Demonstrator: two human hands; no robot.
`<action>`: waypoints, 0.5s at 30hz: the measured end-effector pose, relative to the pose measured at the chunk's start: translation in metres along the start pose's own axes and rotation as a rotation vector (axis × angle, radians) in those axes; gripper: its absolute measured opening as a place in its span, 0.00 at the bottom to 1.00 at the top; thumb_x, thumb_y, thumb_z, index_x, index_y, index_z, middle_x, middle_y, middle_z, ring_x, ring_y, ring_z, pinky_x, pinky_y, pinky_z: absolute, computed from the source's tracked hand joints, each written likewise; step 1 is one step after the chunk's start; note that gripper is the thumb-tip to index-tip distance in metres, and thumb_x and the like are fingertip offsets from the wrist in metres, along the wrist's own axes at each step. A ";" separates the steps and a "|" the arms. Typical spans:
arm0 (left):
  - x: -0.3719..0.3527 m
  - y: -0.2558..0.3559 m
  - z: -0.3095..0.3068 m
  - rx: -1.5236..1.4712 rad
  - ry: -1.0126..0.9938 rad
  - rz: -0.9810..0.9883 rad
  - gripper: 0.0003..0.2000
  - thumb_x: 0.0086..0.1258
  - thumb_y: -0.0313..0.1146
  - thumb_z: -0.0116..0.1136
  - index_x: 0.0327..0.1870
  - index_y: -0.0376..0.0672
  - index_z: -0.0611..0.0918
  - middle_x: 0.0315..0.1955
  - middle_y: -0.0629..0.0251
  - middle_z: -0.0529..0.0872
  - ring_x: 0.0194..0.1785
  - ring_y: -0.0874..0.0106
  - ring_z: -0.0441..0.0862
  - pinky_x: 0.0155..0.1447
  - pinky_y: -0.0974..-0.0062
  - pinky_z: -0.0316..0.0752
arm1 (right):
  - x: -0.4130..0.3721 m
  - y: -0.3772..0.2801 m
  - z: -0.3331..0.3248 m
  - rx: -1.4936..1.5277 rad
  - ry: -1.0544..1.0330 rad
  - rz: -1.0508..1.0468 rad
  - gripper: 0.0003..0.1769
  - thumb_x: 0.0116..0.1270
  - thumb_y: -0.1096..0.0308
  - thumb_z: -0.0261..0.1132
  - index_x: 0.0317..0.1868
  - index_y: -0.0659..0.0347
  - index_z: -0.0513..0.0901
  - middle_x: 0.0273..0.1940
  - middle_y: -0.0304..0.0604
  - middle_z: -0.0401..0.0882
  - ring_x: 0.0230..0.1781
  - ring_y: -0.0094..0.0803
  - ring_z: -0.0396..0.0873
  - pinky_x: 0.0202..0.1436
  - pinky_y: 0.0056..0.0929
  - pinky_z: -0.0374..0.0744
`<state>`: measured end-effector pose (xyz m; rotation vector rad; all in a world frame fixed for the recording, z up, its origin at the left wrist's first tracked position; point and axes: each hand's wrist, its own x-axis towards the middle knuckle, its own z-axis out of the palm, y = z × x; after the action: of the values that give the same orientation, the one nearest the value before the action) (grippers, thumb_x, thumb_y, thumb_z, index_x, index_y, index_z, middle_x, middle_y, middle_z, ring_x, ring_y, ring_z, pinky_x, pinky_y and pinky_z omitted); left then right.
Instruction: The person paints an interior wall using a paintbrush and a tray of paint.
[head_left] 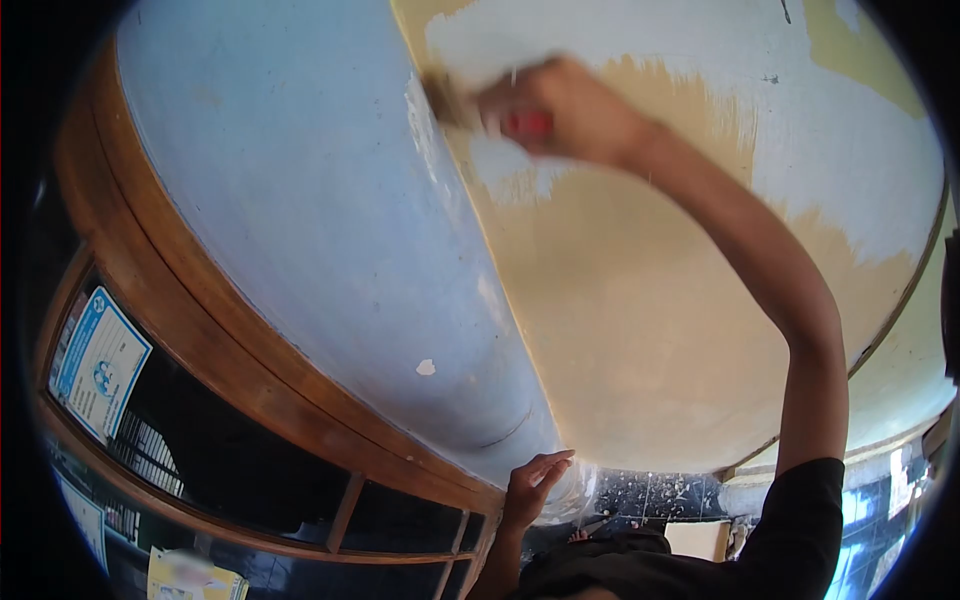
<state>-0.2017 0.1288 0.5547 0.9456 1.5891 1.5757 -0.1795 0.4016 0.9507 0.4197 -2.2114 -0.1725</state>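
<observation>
The right hand [585, 115] has its fingers clamped on the red handle of a paintbrush [450, 100], whose bristles sit just left of the fingers, at the corner line [510, 305]; blur hides whether they touch it. Right of and below those fingers spreads a tan coat [640, 300], ragged-edged, with a pale patch [700, 35] above them and a smaller one just beneath. Left of the brush runs a blue-white wall [300, 180], scuffed along the corner, a white chip [426, 367] marking it up and left of the left hand [530, 492]. The left hand's fingers reach toward the foot of the corner, a little apart from the thumb. Farther left of both hands, a wooden frame [250, 400] with dark panes [240, 450] curves along the wall's edge. Right of the left fingers lies dark, speckled floor [650, 492]. Broad flat wall stretches below the right fingers; leftward, the corner bounds them closely.
</observation>
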 end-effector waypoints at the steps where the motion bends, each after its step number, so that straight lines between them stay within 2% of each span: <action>1: 0.000 -0.001 0.001 0.010 -0.007 0.001 0.14 0.75 0.34 0.57 0.56 0.37 0.83 0.50 0.60 0.86 0.57 0.72 0.82 0.66 0.72 0.70 | -0.014 -0.011 0.017 -0.013 0.012 -0.015 0.07 0.49 0.81 0.63 0.30 0.62 0.83 0.30 0.46 0.83 0.33 0.43 0.82 0.40 0.34 0.80; 3: -0.003 -0.004 -0.001 0.011 0.000 -0.009 0.14 0.75 0.34 0.57 0.57 0.37 0.83 0.50 0.60 0.86 0.57 0.72 0.82 0.66 0.72 0.70 | -0.040 -0.028 0.030 0.132 -0.342 0.155 0.07 0.48 0.82 0.62 0.28 0.62 0.82 0.27 0.45 0.82 0.31 0.41 0.81 0.38 0.32 0.80; 4: -0.002 -0.003 -0.002 0.020 0.002 -0.003 0.14 0.75 0.34 0.57 0.57 0.37 0.82 0.51 0.60 0.86 0.57 0.72 0.82 0.66 0.72 0.70 | -0.036 -0.023 0.028 0.132 -0.343 0.155 0.07 0.48 0.82 0.62 0.28 0.62 0.82 0.27 0.45 0.82 0.31 0.41 0.81 0.38 0.32 0.80; 6: 0.002 0.001 0.001 0.008 0.001 0.010 0.14 0.75 0.33 0.57 0.57 0.37 0.82 0.51 0.60 0.86 0.56 0.72 0.82 0.66 0.72 0.70 | -0.010 0.000 0.016 0.245 0.043 0.051 0.06 0.48 0.82 0.61 0.26 0.62 0.81 0.23 0.45 0.79 0.27 0.39 0.79 0.35 0.32 0.78; 9: 0.003 0.002 0.001 0.002 -0.007 0.016 0.14 0.75 0.33 0.57 0.57 0.37 0.82 0.51 0.60 0.86 0.56 0.72 0.82 0.66 0.72 0.70 | 0.032 0.002 -0.019 0.077 0.170 0.102 0.07 0.48 0.83 0.61 0.28 0.63 0.81 0.25 0.44 0.79 0.25 0.38 0.77 0.33 0.33 0.77; 10: 0.003 0.002 0.001 -0.002 -0.008 0.011 0.14 0.75 0.33 0.57 0.57 0.36 0.82 0.51 0.60 0.86 0.56 0.72 0.82 0.66 0.72 0.70 | 0.031 0.002 -0.019 0.073 0.171 0.102 0.07 0.48 0.83 0.61 0.28 0.63 0.81 0.25 0.44 0.79 0.25 0.38 0.77 0.33 0.33 0.77; 12: 0.001 -0.001 0.000 -0.012 0.002 0.006 0.14 0.75 0.33 0.57 0.57 0.36 0.82 0.51 0.60 0.86 0.56 0.72 0.82 0.66 0.72 0.70 | 0.022 -0.004 -0.006 -0.164 0.147 -0.081 0.10 0.48 0.82 0.62 0.32 0.62 0.81 0.28 0.45 0.81 0.26 0.40 0.79 0.34 0.35 0.78; 14: -0.003 -0.005 -0.003 -0.026 0.016 0.002 0.14 0.75 0.33 0.57 0.56 0.36 0.82 0.51 0.60 0.86 0.56 0.72 0.82 0.66 0.72 0.70 | -0.012 -0.004 0.035 -0.133 0.083 -0.164 0.11 0.47 0.81 0.64 0.33 0.61 0.79 0.29 0.45 0.82 0.30 0.45 0.80 0.36 0.39 0.79; 15: -0.005 -0.006 -0.004 -0.013 0.015 -0.001 0.14 0.75 0.33 0.57 0.56 0.36 0.82 0.51 0.60 0.86 0.56 0.71 0.82 0.66 0.72 0.70 | -0.028 -0.021 0.037 -0.045 -0.085 -0.018 0.12 0.46 0.82 0.64 0.33 0.60 0.81 0.28 0.45 0.82 0.30 0.45 0.81 0.36 0.40 0.79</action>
<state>-0.2033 0.1226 0.5485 0.9277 1.5879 1.5938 -0.1875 0.3911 0.9009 0.4148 -2.2832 -0.2532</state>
